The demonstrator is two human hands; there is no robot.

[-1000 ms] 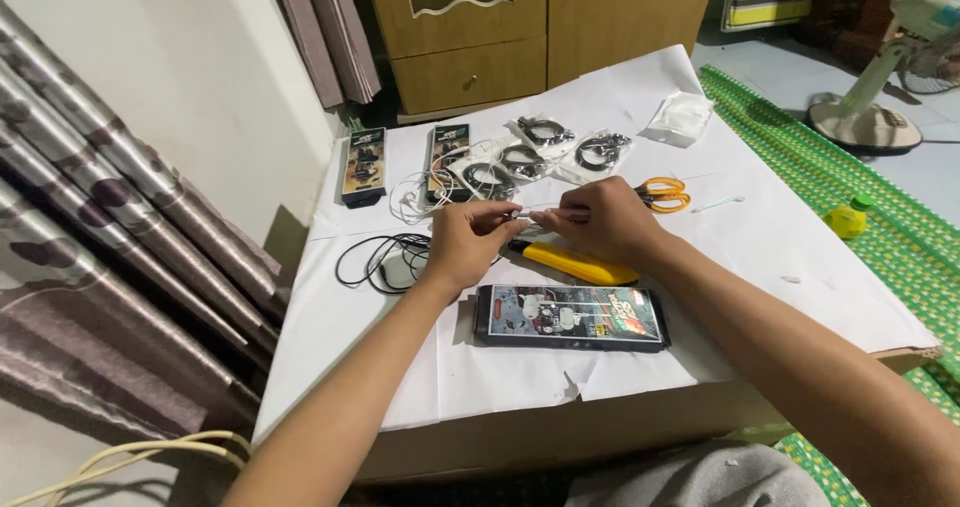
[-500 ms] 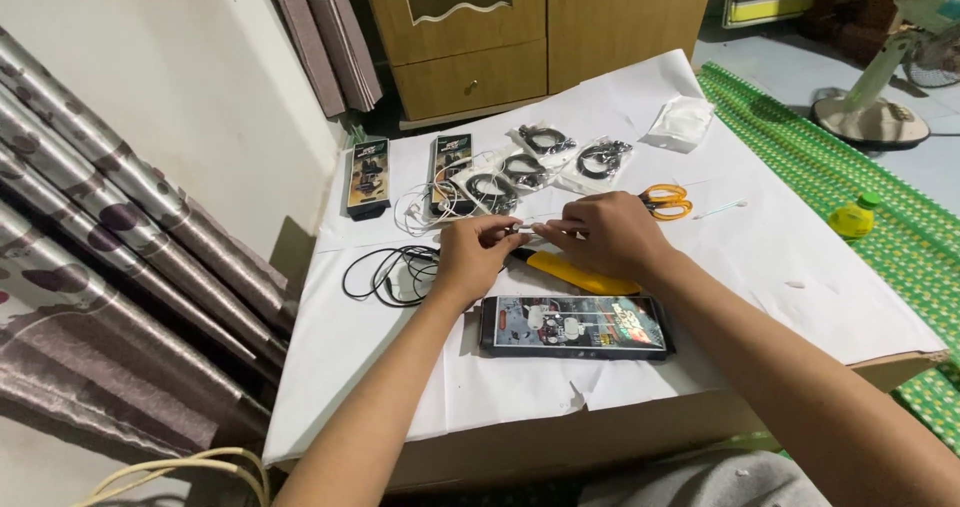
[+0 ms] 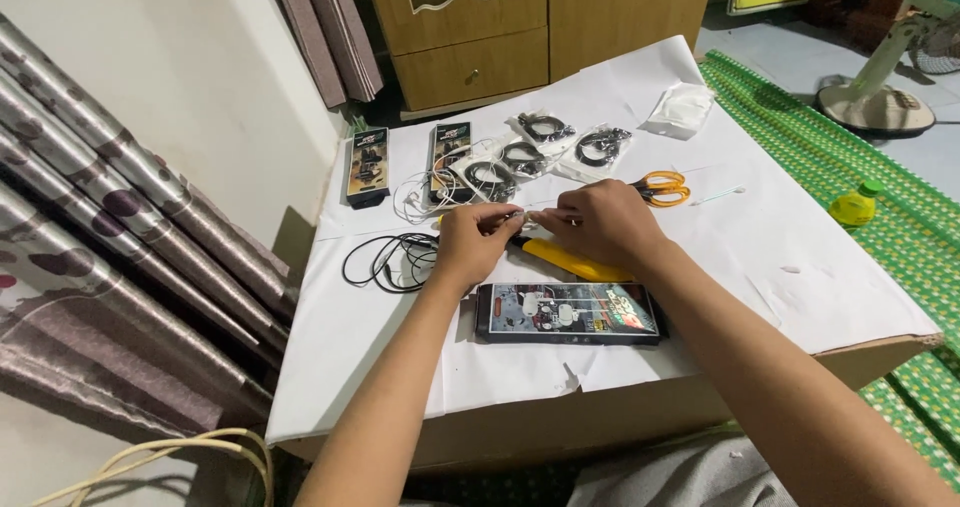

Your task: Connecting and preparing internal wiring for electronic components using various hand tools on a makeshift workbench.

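Two hands meet over the middle of the paper-covered table (image 3: 780,267) in the head view. My left hand (image 3: 472,245) and right hand (image 3: 598,225) each have fingertips pinched shut on an end of a thin white cable (image 3: 527,215), pale and stretched short between them, just above the yellow utility knife (image 3: 575,260). Directly below my hands lies a long dark printed box (image 3: 567,313), close to the table's near edge. A loose black cable (image 3: 385,262) coils just left of my left hand. Beyond my knuckles sit bagged black cables (image 3: 545,152) and orange scissors (image 3: 660,187). The right part of the paper is mostly bare, reaching to the table's right edge beside the green mat (image 3: 880,257).
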